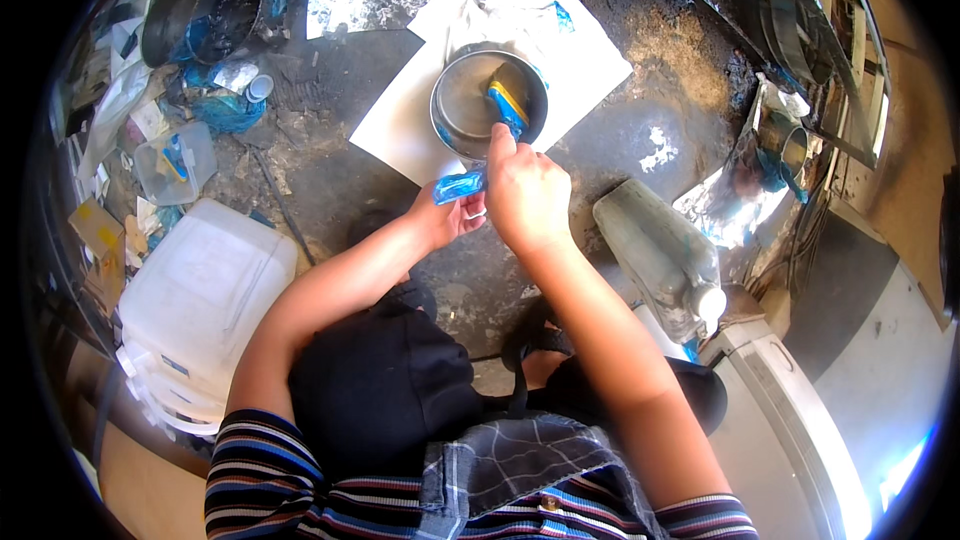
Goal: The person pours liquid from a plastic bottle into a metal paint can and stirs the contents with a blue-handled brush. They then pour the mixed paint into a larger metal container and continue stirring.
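Your right hand (530, 190) clamps a blue-and-yellow strip (508, 105) slanting into a metal pot (455, 105); your left hand (450, 225) curls at a blue-wrapped piece (460, 187), its grip impossible to tell. White paper (395, 135) lies under the pot, a white jug (205, 285) near left, a cloudy bottle (655, 245) right.

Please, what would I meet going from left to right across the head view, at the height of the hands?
Large whitish boxy plastic container → bare left hand → bare right hand → greyish translucent plastic jug with white cap.
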Demonstrator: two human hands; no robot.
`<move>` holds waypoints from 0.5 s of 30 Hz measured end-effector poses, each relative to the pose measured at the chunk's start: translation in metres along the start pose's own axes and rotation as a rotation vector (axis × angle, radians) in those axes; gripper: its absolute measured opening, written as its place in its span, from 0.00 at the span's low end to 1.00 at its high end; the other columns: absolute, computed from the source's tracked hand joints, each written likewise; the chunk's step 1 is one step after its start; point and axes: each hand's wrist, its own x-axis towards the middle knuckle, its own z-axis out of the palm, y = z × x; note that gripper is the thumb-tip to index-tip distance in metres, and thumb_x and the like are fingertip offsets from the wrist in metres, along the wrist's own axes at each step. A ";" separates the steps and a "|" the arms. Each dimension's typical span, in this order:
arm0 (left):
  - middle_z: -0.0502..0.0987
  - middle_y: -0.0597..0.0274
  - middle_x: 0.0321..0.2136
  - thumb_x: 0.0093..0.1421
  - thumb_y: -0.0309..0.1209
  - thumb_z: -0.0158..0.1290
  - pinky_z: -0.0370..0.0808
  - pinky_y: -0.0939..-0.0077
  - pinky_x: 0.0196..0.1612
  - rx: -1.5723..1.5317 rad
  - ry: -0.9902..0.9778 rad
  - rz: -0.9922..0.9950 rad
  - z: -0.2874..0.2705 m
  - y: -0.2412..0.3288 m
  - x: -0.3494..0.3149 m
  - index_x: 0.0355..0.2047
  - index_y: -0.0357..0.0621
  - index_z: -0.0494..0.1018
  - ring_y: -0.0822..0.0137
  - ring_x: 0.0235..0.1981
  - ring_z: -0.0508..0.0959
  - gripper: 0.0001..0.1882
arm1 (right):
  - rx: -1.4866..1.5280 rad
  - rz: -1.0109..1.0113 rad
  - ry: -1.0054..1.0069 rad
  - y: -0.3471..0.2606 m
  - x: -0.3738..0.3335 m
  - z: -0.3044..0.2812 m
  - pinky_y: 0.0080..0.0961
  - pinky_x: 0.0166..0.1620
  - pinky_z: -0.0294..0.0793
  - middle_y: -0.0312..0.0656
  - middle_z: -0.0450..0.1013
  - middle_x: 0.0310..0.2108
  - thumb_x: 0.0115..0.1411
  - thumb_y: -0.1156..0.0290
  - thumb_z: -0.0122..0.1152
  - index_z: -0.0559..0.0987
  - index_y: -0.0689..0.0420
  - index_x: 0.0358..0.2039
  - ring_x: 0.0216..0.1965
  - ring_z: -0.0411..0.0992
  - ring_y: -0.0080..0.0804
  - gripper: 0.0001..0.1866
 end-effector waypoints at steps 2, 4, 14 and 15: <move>0.75 0.66 0.27 0.63 0.38 0.47 0.75 0.73 0.29 -0.072 0.054 -0.039 0.000 0.002 -0.005 0.35 0.50 0.71 0.71 0.26 0.75 0.08 | -0.009 -0.041 0.015 0.008 -0.001 0.003 0.36 0.29 0.76 0.47 0.74 0.26 0.51 0.74 0.55 0.70 0.59 0.50 0.27 0.77 0.43 0.22; 0.75 0.64 0.28 0.63 0.37 0.46 0.76 0.71 0.28 -0.108 0.077 -0.059 0.002 0.005 -0.009 0.36 0.48 0.70 0.69 0.27 0.76 0.08 | -0.017 -0.082 0.045 0.017 0.000 0.007 0.36 0.30 0.76 0.46 0.74 0.26 0.51 0.75 0.55 0.70 0.59 0.50 0.27 0.76 0.43 0.23; 0.76 0.62 0.30 0.66 0.37 0.40 0.75 0.73 0.26 0.058 0.157 -0.047 0.010 0.010 -0.011 0.38 0.42 0.69 0.68 0.27 0.76 0.12 | 0.054 -0.350 0.061 0.043 0.018 0.003 0.35 0.31 0.76 0.44 0.73 0.24 0.53 0.75 0.54 0.72 0.56 0.44 0.27 0.76 0.41 0.16; 0.75 0.63 0.29 0.66 0.37 0.39 0.75 0.73 0.26 0.057 0.159 -0.043 0.012 0.010 -0.011 0.38 0.42 0.69 0.69 0.27 0.76 0.13 | 0.099 -0.355 0.049 0.043 0.018 0.003 0.35 0.32 0.76 0.44 0.73 0.25 0.53 0.75 0.54 0.73 0.56 0.44 0.28 0.76 0.41 0.16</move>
